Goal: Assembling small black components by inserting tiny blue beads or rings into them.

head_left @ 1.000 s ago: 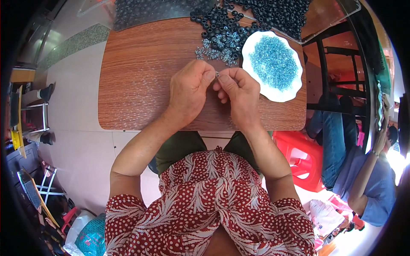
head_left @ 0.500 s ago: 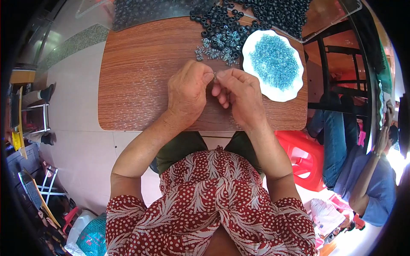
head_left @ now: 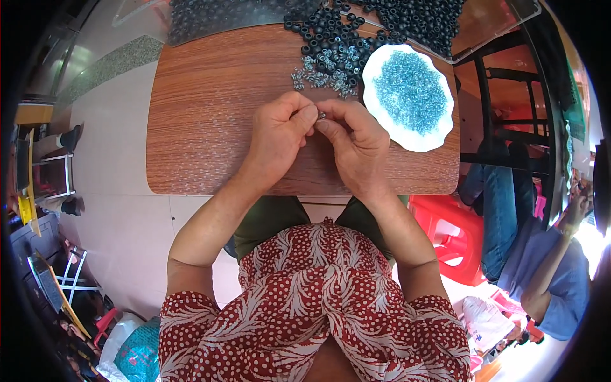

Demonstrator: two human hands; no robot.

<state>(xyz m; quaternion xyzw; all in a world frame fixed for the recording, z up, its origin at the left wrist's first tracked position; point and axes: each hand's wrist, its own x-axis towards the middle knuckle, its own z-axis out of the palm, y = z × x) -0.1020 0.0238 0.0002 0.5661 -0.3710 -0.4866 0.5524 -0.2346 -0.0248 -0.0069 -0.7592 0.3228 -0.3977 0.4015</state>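
My left hand (head_left: 280, 130) and my right hand (head_left: 358, 141) meet over the middle of the wooden table, fingertips nearly touching. Pinched between their thumbs and forefingers is a small shiny piece (head_left: 321, 115), too tiny to make out fully. Beyond the hands lies a loose heap of small clear ring-like pieces (head_left: 321, 79), mixed at its far side with round black beads (head_left: 318, 32) that have holes. To the right of my right hand sits a white scalloped plate (head_left: 425, 143) filled with small bluish clear pieces (head_left: 410, 92).
A clear tray of black beads (head_left: 223, 19) stands at the far left edge, and more black beads lie at the far right. A red plastic stool (head_left: 455, 239) is right of my lap. Another person in a blue shirt (head_left: 560, 280) sits at the far right.
My hands have turned inward, and the right thumb and fingers have shifted their pinch around the small piece. The other person's hand at the far right has moved slightly.
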